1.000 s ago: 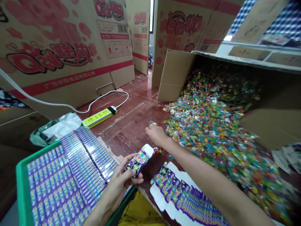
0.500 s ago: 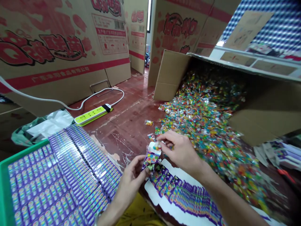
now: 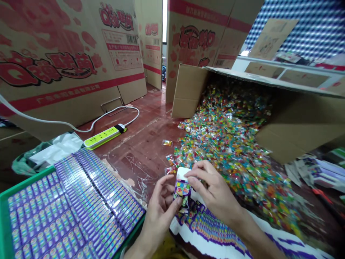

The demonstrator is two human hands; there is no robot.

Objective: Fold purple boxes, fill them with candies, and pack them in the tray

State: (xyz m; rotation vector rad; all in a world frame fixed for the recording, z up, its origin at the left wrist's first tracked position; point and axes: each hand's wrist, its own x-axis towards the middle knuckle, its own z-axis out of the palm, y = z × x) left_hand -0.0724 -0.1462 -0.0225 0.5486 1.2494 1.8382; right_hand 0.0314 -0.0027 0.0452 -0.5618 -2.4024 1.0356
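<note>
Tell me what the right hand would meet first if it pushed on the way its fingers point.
The small purple cardboard box, at its white top flap, which the right hand seems to be touching now. Behind it are the fingers of the left hand, which holds that box. Depth is unclear.

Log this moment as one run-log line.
left hand: holds small purple box | right hand: fingers over its white top flap | beside: candy pile, green tray, flat box blanks

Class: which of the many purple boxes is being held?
The purple box pinched between the left hand and right hand, white flap up. The packed boxes lie in the green tray; the flat cutouts lie unfolded beneath.
</note>
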